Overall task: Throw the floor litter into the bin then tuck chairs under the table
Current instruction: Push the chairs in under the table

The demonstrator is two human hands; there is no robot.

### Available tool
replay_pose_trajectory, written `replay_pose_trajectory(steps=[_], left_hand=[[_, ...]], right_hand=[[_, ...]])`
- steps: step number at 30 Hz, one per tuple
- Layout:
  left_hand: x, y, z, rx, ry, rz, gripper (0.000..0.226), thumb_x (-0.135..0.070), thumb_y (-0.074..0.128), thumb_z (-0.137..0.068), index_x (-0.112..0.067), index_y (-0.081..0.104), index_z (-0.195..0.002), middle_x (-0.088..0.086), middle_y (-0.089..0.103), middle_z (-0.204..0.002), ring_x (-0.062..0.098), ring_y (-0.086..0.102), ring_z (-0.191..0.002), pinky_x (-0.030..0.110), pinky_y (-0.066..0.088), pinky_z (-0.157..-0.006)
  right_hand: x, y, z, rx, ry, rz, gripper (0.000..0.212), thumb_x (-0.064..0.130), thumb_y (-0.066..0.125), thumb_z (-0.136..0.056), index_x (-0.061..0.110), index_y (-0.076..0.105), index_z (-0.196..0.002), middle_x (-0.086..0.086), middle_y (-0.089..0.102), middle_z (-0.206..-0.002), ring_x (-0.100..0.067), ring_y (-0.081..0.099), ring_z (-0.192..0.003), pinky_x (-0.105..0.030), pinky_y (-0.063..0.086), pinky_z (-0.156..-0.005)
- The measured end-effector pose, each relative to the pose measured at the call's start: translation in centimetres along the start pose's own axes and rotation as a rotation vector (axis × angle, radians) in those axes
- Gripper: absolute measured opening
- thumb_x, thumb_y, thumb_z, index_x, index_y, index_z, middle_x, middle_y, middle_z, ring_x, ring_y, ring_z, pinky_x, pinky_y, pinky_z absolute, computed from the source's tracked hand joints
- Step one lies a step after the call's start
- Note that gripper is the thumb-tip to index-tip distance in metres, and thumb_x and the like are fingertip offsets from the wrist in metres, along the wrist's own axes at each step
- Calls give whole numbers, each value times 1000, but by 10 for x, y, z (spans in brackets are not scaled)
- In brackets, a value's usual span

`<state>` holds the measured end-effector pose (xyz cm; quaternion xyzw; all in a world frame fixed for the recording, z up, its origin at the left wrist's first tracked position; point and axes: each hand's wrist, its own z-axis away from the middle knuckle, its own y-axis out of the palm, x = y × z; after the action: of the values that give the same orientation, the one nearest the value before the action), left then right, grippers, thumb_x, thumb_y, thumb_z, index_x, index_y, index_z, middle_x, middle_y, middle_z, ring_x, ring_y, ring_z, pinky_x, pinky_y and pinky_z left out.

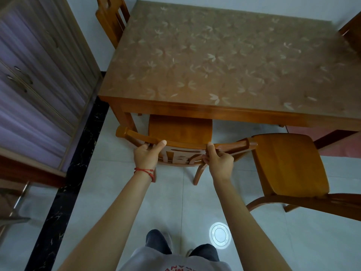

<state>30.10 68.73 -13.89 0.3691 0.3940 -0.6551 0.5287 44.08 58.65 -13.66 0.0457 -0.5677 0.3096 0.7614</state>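
A wooden chair (180, 132) stands in front of me with its seat partly under the near edge of the wooden table (214, 112). My left hand (146, 155) grips the chair's top rail left of its middle, thumb on top. My right hand (219, 161) grips the same rail further right. A second wooden chair (287, 163) stands out from the table at the right, its seat fully in the open and close to the first chair's right end. No litter or bin is in view.
A third chair (112, 18) stands at the table's far left side and part of another (351, 34) at the far right. A cabinet (39, 79) with lilac panels lines the left wall. A round light reflection (220, 234) shows on the pale tiled floor by my feet.
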Motion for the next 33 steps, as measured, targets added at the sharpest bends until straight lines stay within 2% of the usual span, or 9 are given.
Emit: replay_pose_trajectory(steps=[3,4,6,8,12,17,21,33], left_hand=[[-7,7,-15,5,-10,22,16,-31,75,-70,-23,63,-67,-1,66,-77,28,64,-94,47,49,-92],[-9,10,-19,5,-13,29,16,-31,75,-70,-22,63,-66,0,66,-77,28,64,-94,47,49,-92],[-12,15,-27,8,-11,43,16,-29,76,-70,-20,63,-66,1,66,-77,28,64,-93,47,50,-91],[-15,21,-35,12,-11,50,17,-30,77,-68,-20,64,-66,1,67,-77,27,65,-91,46,50,-90],[-23,31,-51,18,-19,47,19,-32,78,-67,-19,63,-64,2,67,-75,27,65,-90,46,50,-90],[-37,42,-70,27,-16,72,16,-26,76,-70,-21,62,-66,0,66,-79,27,64,-94,45,49,-93],[-47,52,-83,13,-19,114,16,-20,76,-71,-20,62,-63,-1,64,-74,26,63,-89,45,49,-92],[-57,88,-107,-17,-15,148,16,-23,75,-72,-20,61,-64,-2,65,-77,29,63,-94,46,50,-91]], right_hand=[[7,6,-12,4,-2,-7,32,34,57,-88,15,60,-63,-3,67,-71,-15,67,-67,-17,54,-59],[9,8,-17,-1,-4,-13,32,33,57,-88,12,61,-64,-5,69,-72,-17,68,-67,-19,55,-60],[11,11,-27,-16,-6,-15,36,34,59,-87,4,63,-68,-9,69,-71,-25,69,-71,-31,59,-68],[14,13,-37,-14,-2,-11,35,34,59,-86,8,62,-64,-4,67,-64,-26,70,-72,-38,58,-74],[24,19,-55,-3,-10,-15,33,35,59,-86,16,60,-59,-1,66,-63,-24,70,-71,-42,57,-78],[36,28,-72,8,-31,-27,32,36,59,-86,17,61,-60,-3,68,-66,-24,70,-71,-45,57,-78],[45,35,-87,16,-35,-36,33,36,58,-87,16,62,-61,-5,69,-69,-24,70,-72,-45,57,-79],[60,41,-129,-21,-28,-27,32,36,57,-87,17,61,-61,-3,68,-68,-24,69,-73,-45,57,-80]])
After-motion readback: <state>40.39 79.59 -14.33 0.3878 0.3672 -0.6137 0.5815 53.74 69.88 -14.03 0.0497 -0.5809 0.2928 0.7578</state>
